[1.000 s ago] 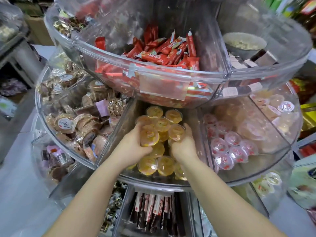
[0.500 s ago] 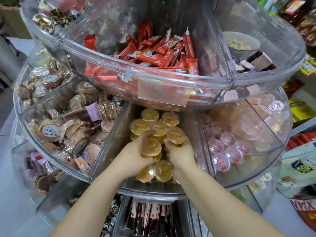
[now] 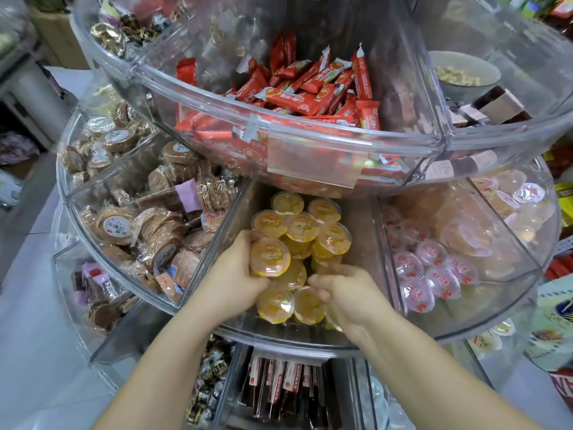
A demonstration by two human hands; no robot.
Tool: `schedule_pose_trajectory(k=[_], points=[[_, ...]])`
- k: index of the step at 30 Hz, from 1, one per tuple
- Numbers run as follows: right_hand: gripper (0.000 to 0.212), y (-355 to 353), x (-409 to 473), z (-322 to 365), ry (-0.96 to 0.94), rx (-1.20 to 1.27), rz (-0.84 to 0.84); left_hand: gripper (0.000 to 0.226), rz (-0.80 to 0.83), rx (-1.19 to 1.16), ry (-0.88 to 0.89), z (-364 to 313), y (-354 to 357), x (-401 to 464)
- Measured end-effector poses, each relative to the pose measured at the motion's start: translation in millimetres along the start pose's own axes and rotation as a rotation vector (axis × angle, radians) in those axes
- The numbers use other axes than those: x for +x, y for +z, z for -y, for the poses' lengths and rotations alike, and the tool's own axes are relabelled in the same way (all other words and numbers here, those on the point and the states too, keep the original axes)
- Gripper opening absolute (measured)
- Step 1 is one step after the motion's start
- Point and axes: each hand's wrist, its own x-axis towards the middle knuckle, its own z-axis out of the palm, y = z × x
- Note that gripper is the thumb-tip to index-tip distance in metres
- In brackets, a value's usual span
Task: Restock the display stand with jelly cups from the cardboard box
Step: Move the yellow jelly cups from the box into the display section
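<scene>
Change: both hands are sitting lower in the compartment than half a second ago, the right one drawn back toward the front wall.
Right hand: fingers curling loosely over the front orange cups; whether it is grasping one, I cannot tell.
Left hand: gripping an orange jelly cup, lid facing up.
Jelly cups: lying heaped in the middle-tier wedge of the display stand.
Neighbours: pink jelly cups to the right, wrapped biscuits to the left.
Top tier: red snack bars.

Roughly a dozen orange jelly cups fill the centre bin, about ten red-lidded jelly cups lie at three o'clock, and two hands reach in.
</scene>
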Motion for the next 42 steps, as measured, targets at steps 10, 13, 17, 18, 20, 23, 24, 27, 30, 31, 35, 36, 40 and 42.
schedule_pose_trajectory(k=[10, 13, 17, 18, 20, 23, 24, 27, 30, 31, 35, 36, 40, 42], points=[[0.051, 55.7, 10.9, 2.9, -0.478, -0.741, 0.254, 0.051, -0.003, -0.103, -0.204, -9.1, -3.8, -5.6], [0.047, 56.2, 18.5, -2.8, -0.490, -0.739, 0.203, 0.070, 0.052, -0.129, -0.281, -7.4, -7.8, -9.5], [0.037, 56.5, 27.8, -2.0, -0.492, -0.784, 0.117, 0.063, 0.103, -0.230, -0.327, -4.9, -9.4, -14.8], [0.032, 58.6, 29.2, -1.4, -0.492, -0.805, 0.118, 0.056, 0.104, -0.234, -0.329, -6.1, -9.2, -15.1], [0.025, 64.6, 29.8, -0.6, -0.492, -0.847, 0.123, 0.048, 0.076, -0.222, -0.341, -8.2, -9.0, -14.5], [0.027, 70.6, 27.9, -0.9, -0.479, -0.872, 0.142, 0.042, 0.054, -0.175, -0.367, -10.5, -10.0, -14.1], [0.028, 71.0, 27.6, -0.8, -0.477, -0.877, 0.150, 0.040, 0.055, -0.161, -0.377, -11.9, -10.0, -14.1], [0.026, 70.2, 24.8, 0.6, -0.455, -0.903, 0.150, 0.034, 0.053, -0.070, -0.408, -17.8, -8.2, -14.3], [0.022, 67.4, 20.9, 4.4, -0.428, -0.898, 0.187, 0.032, 0.031, 0.199, -0.404, -24.2, -8.8, -21.7], [0.023, 64.6, 19.3, 6.1, -0.414, -0.875, 0.210, 0.033, 0.006, 0.272, -0.398, -26.4, -9.8, -26.1], [0.048, 37.4, 6.6, 10.8, -0.328, -0.768, 0.225, 0.037, -0.250, 0.401, -0.238, -33.6, -13.5, -39.2], [0.047, 28.5, 2.5, 10.1, -0.345, -0.742, 0.207, 0.035, -0.304, 0.392, -0.149, -34.8, -12.7, -37.8], [0.039, 1.2, -7.8, 1.4, -0.352, -0.585, 0.143, 0.032, -0.206, 0.387, 0.149, -40.2, 4.6, -12.9], [0.042, -5.5, -6.3, -2.6, -0.226, -0.320, 0.114, 0.038, -0.071, 0.423, 0.265, -42.5, 17.6, 5.1]])
